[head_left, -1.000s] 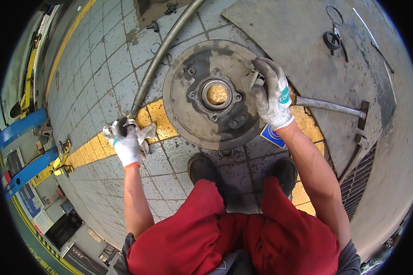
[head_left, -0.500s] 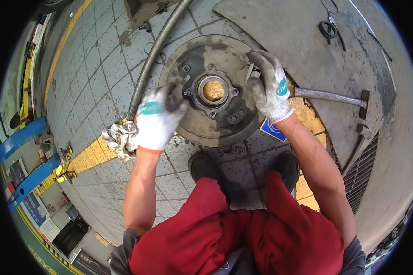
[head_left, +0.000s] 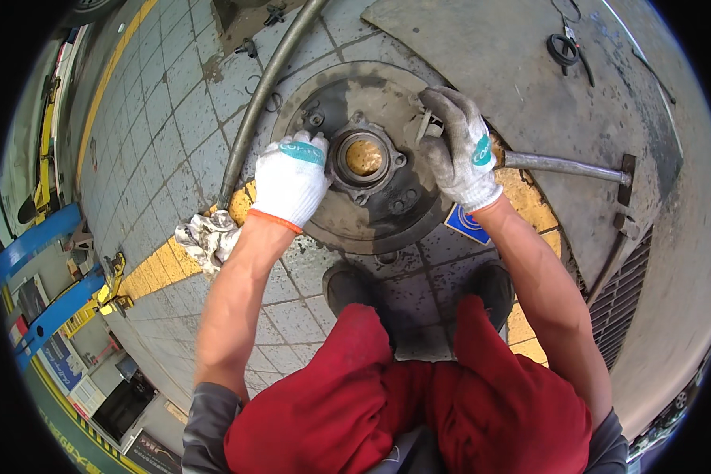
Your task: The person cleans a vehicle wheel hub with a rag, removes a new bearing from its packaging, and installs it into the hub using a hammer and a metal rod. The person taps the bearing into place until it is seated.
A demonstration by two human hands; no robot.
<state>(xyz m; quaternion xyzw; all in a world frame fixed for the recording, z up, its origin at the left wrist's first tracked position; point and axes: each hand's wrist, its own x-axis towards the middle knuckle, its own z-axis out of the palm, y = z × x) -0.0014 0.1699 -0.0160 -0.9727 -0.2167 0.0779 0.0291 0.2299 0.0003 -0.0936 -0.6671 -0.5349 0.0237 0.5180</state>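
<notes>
A round, dirty metal brake disc with a raised wheel hub (head_left: 363, 158) in its middle lies flat on the tiled floor (head_left: 158, 118) in front of my feet. My left hand (head_left: 291, 180), in a white work glove, rests flat on the disc's left side, touching the hub's edge. My right hand (head_left: 458, 146), in a soiled white glove, grips the disc's right rim at a small metal bracket (head_left: 428, 126). A crumpled grey rag (head_left: 207, 237) lies on the floor left of the disc, apart from both hands.
A long metal pipe (head_left: 261, 87) runs from the top past the disc's left side. A T-shaped steel bar (head_left: 565, 166) lies right of the disc on a grey metal plate (head_left: 521, 63). A floor grate (head_left: 632, 300) is at right; blue rails (head_left: 35, 237) at left.
My left hand let go of the rag at the left, swung right and came down on the disc beside the hub. My right hand stayed on the right rim.
</notes>
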